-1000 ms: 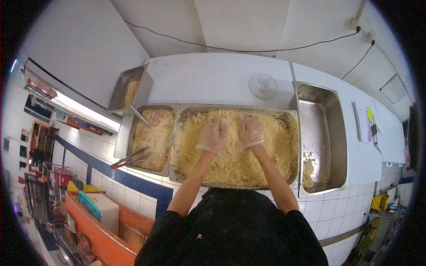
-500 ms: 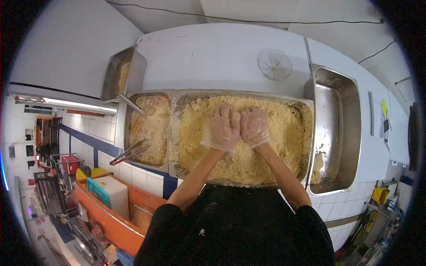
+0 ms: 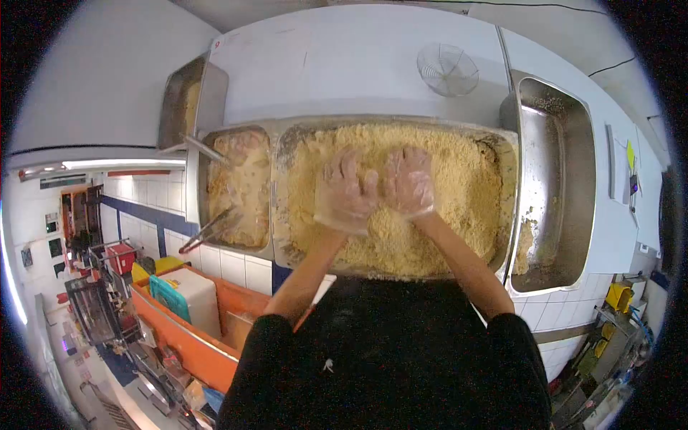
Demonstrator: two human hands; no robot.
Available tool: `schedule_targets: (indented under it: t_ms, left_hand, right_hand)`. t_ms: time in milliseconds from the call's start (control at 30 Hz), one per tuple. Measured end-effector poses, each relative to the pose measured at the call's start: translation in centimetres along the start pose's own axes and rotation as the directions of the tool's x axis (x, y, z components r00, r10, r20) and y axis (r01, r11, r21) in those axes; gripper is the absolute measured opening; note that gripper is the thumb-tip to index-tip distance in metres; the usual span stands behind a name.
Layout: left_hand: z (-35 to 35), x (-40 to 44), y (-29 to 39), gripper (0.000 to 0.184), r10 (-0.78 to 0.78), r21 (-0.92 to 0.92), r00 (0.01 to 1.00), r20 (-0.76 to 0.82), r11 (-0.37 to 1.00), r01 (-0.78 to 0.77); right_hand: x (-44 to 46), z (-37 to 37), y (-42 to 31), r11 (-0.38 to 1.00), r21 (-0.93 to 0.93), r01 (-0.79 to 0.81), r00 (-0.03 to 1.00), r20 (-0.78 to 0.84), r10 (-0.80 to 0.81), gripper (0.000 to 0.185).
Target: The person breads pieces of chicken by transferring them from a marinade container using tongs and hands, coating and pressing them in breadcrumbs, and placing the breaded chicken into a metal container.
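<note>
Grip unclear: gloved left hand [image 3: 348, 189] and right hand [image 3: 410, 182] palm-down on yellow crumbs [image 3: 462, 193], fingers toward twelve o'clock; press evenly.

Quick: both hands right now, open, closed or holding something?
Left hand: open, palm down on the yellow breading; anything beneath is hidden.
Right hand: open, palm down on the breading; anything beneath is hidden.

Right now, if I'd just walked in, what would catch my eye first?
Probably the left hand and right hand, in clear gloves, side by side on the yellowish crumbs filling the wide central tray. Next, perhaps the red-handled tongs, their tips in the smaller tray of pale, wet mixture to the left, and the orange container at lower left.
</note>
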State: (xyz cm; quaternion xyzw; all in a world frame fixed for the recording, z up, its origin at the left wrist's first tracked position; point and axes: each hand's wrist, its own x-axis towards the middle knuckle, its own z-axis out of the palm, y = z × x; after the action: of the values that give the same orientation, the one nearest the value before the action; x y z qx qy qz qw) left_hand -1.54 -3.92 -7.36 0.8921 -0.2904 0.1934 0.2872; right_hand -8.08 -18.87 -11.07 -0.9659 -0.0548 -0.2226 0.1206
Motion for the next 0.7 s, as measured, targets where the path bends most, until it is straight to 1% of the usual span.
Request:
schedule_targets:
  t_ms: [33,67,100,133,167,200,233,267,300,333,367,400,433,467,500,533,567,600,667,700]
  left_hand:
    - [-0.8,0.6,0.2,0.038,0.021,-0.016,0.998,0.057,1.000,-0.020]
    - [-1.3,1.5,0.4,0.038,0.057,-0.035,0.993,0.105,0.998,-0.054]
    - [-1.7,1.4,0.6,0.038,0.074,-0.037,0.993,0.091,0.997,-0.071]
    - [-1.9,1.1,0.8,0.035,-0.028,-0.066,0.995,0.098,0.997,0.035]
    - [-2.1,1.5,1.2,0.032,-0.133,-0.097,0.985,0.109,0.985,0.144]
    - [-2.1,2.1,1.5,0.032,-0.128,-0.103,0.988,0.090,0.985,0.137]
    - [-2.5,3.0,2.2,0.031,-0.110,-0.155,0.987,0.120,0.980,0.128]
    - [-2.7,3.5,2.4,0.030,-0.105,-0.193,0.984,0.142,0.972,0.131]
    - [-0.3,2.4,1.1,0.027,-0.113,-0.303,0.986,0.121,0.942,0.145]
    - [2.0,1.7,-0.5,0.026,-0.129,-0.390,0.988,0.081,0.908,0.150]
    - [-0.2,3.1,1.1,0.022,-0.092,-0.184,0.994,0.051,0.978,0.100]
    - [-0.7,3.0,1.3,0.022,-0.138,-0.102,0.990,-0.024,0.986,0.135]
    - [-0.8,2.7,1.4,0.023,-0.152,-0.110,0.987,-0.055,0.983,0.145]
    - [-0.5,2.7,0.8,0.024,-0.164,-0.122,0.984,-0.065,0.980,0.155]
    - [0.1,3.0,0.2,0.028,-0.243,-0.181,0.966,0.086,0.950,0.255]
    - [-0.7,3.0,0.2,0.028,-0.232,-0.152,0.970,0.067,0.959,0.240]
    - [-1.5,2.9,0.4,0.028,-0.213,-0.138,0.976,0.041,0.967,0.216]
    - [-1.8,2.2,0.3,0.028,-0.238,-0.129,0.971,0.001,0.963,0.236]
    - [-1.9,1.4,0.4,0.027,-0.177,-0.079,0.958,-0.228,0.983,0.163]
    - [-1.0,0.3,0.2,0.027,-0.279,-0.046,0.928,-0.248,0.960,0.276]
  right_hand:
    - [0.8,-0.4,0.0,0.994,0.009,-0.112,0.978,0.179,0.109,0.049]
    - [1.8,-0.8,0.3,0.974,-0.008,-0.225,0.916,0.338,0.215,0.048]
    - [1.6,-0.9,0.2,0.974,-0.016,-0.225,0.922,0.319,0.218,0.048]
    - [1.2,-0.7,0.4,0.910,0.185,-0.372,0.916,0.234,0.327,0.047]
    - [0.8,0.0,0.9,0.793,0.390,-0.468,0.883,0.172,0.437,0.046]
    - [0.3,1.0,2.0,0.803,0.386,-0.454,0.890,0.156,0.429,0.046]
    - [-0.4,2.9,3.7,0.940,0.105,-0.324,0.946,0.025,0.323,0.043]
    - [-0.5,4.5,5.3,0.966,-0.190,-0.173,0.984,-0.069,0.163,0.041]
    - [-0.6,5.7,6.8,0.928,-0.290,-0.235,0.971,-0.101,0.215,0.040]
    - [0.5,6.8,6.7,0.887,-0.364,-0.284,0.958,-0.148,0.246,0.039]
    - [3.0,1.6,4.2,0.901,-0.371,-0.224,0.975,-0.089,0.205,0.035]
    - [3.6,0.3,3.4,0.907,-0.215,-0.362,0.910,0.128,0.393,0.041]
    - [0.5,7.3,7.2,0.757,-0.641,-0.127,0.985,-0.172,0.019,0.026]
    - [4.7,-0.2,3.4,0.937,-0.063,-0.344,0.925,0.149,0.350,0.027]
    - [1.2,6.8,7.3,0.921,-0.357,-0.155,0.980,-0.171,0.098,0.035]
    - [1.0,6.6,6.8,0.926,-0.015,-0.377,0.924,-0.076,0.375,0.039]
    - [1.2,5.9,6.7,0.766,0.272,-0.582,0.810,0.115,0.575,0.043]
    - [0.6,5.9,6.7,0.792,0.278,-0.544,0.837,0.114,0.535,0.043]
    - [0.7,6.1,8.1,0.842,0.041,-0.538,0.841,0.093,0.533,0.047]
    - [1.6,2.6,6.2,0.874,-0.051,-0.483,0.857,0.175,0.484,0.046]
